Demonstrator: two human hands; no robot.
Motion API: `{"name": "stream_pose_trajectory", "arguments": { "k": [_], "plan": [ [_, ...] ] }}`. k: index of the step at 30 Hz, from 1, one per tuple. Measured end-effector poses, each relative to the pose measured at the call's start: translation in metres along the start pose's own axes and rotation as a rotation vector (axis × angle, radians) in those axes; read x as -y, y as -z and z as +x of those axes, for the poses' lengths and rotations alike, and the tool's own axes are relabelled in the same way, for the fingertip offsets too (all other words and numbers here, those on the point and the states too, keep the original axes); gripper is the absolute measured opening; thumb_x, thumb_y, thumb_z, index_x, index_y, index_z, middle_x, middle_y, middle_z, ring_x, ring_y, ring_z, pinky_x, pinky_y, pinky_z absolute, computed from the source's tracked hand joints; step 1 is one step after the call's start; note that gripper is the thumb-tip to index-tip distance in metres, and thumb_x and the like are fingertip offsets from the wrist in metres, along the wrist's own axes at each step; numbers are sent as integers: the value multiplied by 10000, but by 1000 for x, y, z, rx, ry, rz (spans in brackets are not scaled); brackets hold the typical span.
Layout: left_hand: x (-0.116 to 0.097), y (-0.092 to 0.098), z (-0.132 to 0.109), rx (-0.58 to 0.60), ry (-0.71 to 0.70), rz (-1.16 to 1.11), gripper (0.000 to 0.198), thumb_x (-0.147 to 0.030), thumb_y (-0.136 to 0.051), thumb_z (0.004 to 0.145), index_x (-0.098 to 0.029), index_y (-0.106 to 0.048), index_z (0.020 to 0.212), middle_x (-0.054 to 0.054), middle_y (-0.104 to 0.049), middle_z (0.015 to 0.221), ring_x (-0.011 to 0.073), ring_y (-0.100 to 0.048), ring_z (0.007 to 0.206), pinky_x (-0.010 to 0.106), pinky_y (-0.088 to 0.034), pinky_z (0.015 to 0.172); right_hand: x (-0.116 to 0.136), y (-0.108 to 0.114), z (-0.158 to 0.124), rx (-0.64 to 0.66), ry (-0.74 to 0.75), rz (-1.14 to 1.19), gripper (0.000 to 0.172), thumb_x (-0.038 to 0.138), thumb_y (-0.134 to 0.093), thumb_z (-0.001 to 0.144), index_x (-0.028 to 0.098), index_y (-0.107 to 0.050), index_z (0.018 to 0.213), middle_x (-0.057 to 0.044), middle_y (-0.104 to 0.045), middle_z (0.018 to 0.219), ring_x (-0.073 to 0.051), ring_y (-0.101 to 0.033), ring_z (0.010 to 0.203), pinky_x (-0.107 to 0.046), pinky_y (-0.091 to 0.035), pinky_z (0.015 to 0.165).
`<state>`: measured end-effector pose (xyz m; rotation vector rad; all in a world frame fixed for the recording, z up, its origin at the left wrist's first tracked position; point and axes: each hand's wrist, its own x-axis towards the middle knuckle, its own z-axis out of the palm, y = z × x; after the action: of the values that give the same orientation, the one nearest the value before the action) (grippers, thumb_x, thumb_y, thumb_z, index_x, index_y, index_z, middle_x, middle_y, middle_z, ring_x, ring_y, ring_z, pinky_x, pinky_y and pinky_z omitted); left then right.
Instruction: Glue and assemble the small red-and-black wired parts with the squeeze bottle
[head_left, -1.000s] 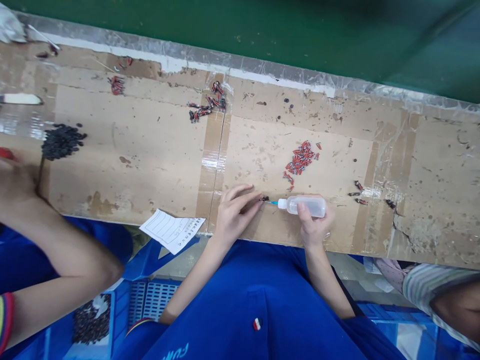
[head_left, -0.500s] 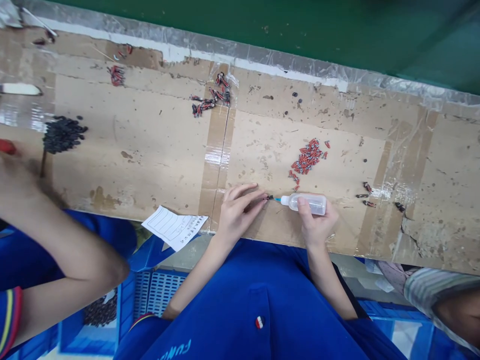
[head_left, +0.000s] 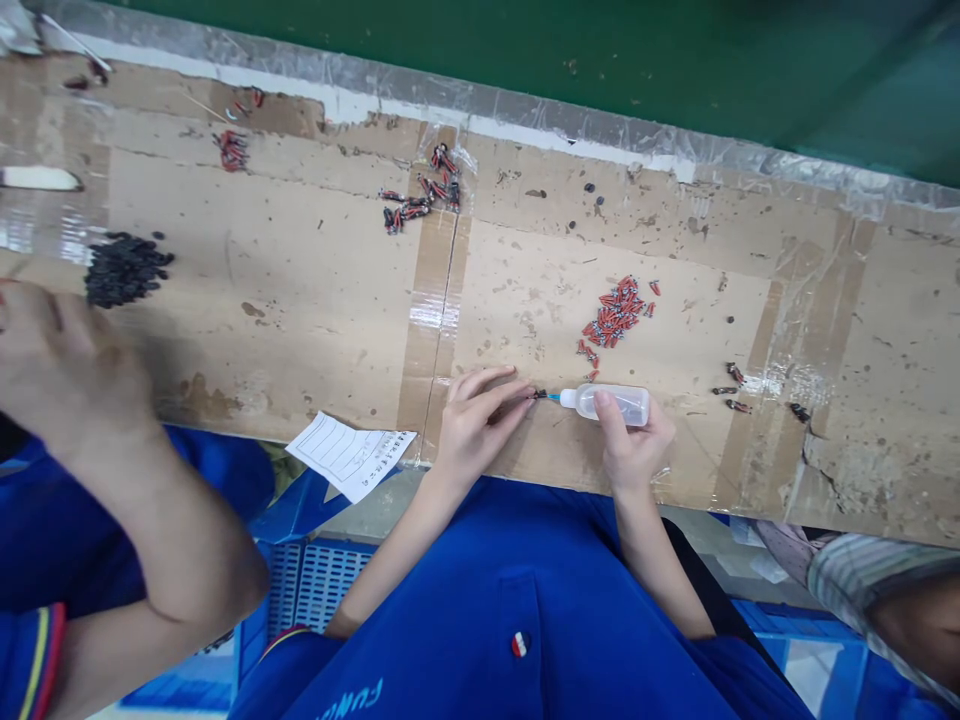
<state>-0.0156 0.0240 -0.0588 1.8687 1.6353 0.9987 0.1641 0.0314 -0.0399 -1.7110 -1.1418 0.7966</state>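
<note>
Between the fingertips of my left hand (head_left: 480, 415) is a small dark part (head_left: 539, 394), too small to make out in detail. My right hand (head_left: 634, 440) grips a clear squeeze bottle (head_left: 619, 404) with a white cap and a thin blue needle tip. The bottle lies nearly level, its tip pointing left and meeting or almost meeting the dark part. Just beyond the bottle lies a pile of small red parts with silvery ends (head_left: 616, 315). Several dark pieces (head_left: 733, 388) are scattered right of my right hand.
A co-worker's hand (head_left: 71, 365) is at the left, near a heap of black pieces (head_left: 127, 270). Red-and-black parts (head_left: 424, 195) lie farther back. A paper slip (head_left: 351, 455) overhangs the cardboard-covered table's (head_left: 337, 300) front edge. A white-handled tool (head_left: 37, 178) lies far left.
The co-worker's hand and forearm at the left have moved up and right, toward the black heap. My hands, the bottle and the dark part have hardly moved.
</note>
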Motion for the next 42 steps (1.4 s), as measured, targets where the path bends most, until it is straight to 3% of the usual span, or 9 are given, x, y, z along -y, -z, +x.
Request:
{"name": "stream_pose_trajectory", "arguments": {
  "k": [12, 29, 36, 42],
  "plan": [
    [1, -2, -1, -2, 2, 17, 119, -253, -689, 867, -253, -719, 982, 24, -750, 966, 196, -701, 1010, 383, -555, 903, 0, -1, 0, -52, -19, 36, 329, 508, -705, 767, 191, -677, 684, -10, -679, 581, -162, -593, 488, -281, -472, 465],
    [1, -1, -1, -4, -1, 31, 118, -274, -677, 875, -252, -711, 986, 26, -755, 939, 204, -704, 999, 393, -562, 881, 2, -1, 2, -4, -7, 49, 302, 474, -719, 764, 193, -671, 665, 2, -658, 557, -154, -568, 480, -276, -451, 465],
    [0, -1, 0, -38, -47, -7, 154, -226, -694, 862, -233, -701, 1016, 25, -754, 932, 203, -703, 1006, 386, -555, 880, 0, 0, 1, -61, -8, 15, 311, 469, -710, 767, 192, -649, 642, 19, -620, 538, -135, -530, 462, -263, -430, 458],
    [1, -1, 1, -37, -58, -25, 136, -221, -690, 865, -230, -712, 999, 23, -751, 906, 200, -702, 1008, 367, -559, 870, -12, 3, -1, -176, -32, 172, 328, 499, -675, 792, 177, -646, 733, 0, -645, 636, -159, -612, 553, -277, -473, 522]
  ]
}}
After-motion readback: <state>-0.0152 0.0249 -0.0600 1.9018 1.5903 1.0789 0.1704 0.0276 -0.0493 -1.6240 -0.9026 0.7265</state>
